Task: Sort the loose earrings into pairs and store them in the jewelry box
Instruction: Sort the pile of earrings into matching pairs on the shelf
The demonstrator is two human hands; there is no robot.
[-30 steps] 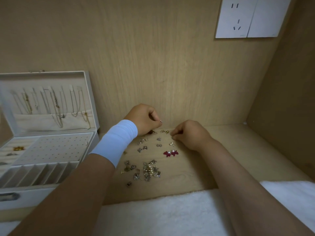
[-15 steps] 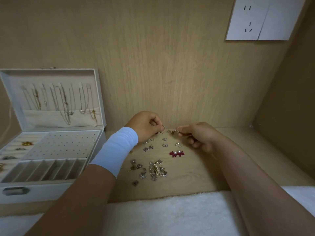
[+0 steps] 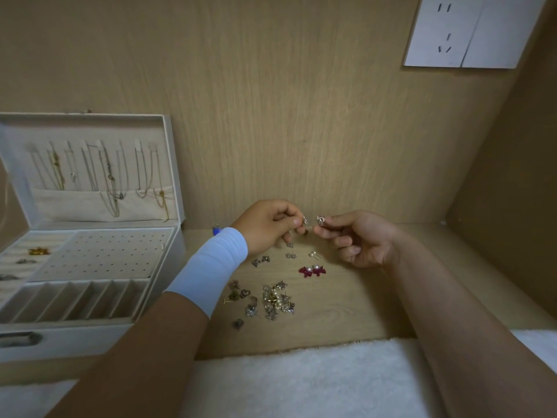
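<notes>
Near edge of the pale wooden counter (image 3: 346,312): a white fluffy towel (image 3: 301,381) lies along it. At the left edge stands the open white jewelry box (image 3: 90,336); its perforated stud panel looks bare and a few pieces sit in the rolls at its left side. Just beyond the towel is a tangled heap of silver, gold and pearl earrings (image 3: 277,301), not yet sorted. Farther in, the dark red flower earrings with pearl centres (image 3: 312,270) lie side by side as a pair. Change against one second ago: both hands were low on the counter near its far edge, picking; now both are lifted clear of it. The left hand (image 3: 265,226) pinches a small silver earring (image 3: 305,220) in its fingers (image 3: 297,221). The right hand (image 3: 361,239) pinches a second small silver earring (image 3: 321,220) the same way. The two pieces are held close together above the far edge, apparently not touching. Judgement: this is a match check. If they agree, the pair goes left to the box. Most of the heap remains, so the task is early. Such small pieces could slip from a pinch.
</notes>
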